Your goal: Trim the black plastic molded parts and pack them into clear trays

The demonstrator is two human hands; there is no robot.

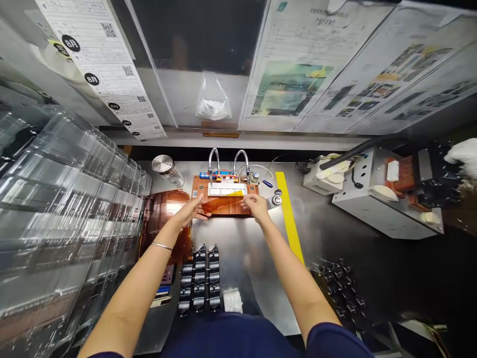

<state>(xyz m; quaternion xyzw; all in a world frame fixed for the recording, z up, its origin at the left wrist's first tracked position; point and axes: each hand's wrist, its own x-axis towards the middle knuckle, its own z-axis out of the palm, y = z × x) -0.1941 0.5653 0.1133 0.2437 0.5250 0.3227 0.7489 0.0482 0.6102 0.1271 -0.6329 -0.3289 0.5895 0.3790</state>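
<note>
A copper-coloured fixture block [196, 193] lies between my hands, with a white strip [216, 189] across its upper part. Two bent metal tubes [241, 155] arch over it from behind. In front of the strip is a glossy orange, see-through surface [223, 205]; whether it is a loose film or part of the block, I cannot tell. My left hand [190, 210] is at the block's left front corner, thumb and fingers apart. At the right end of the strip, my right hand [256, 205] has its thumb and fingertips pinched together; what is between them is hidden.
Stacked clear plastic trays [74, 199] rise at the left, beside orange sheets [164, 214]. A glass jar [167, 169] and a metal-topped bottle [276, 200] flank the fixture. Black moulded parts [200, 278] lie nearer me. A grey machine [383, 209] stands right of the yellow tape [288, 216].
</note>
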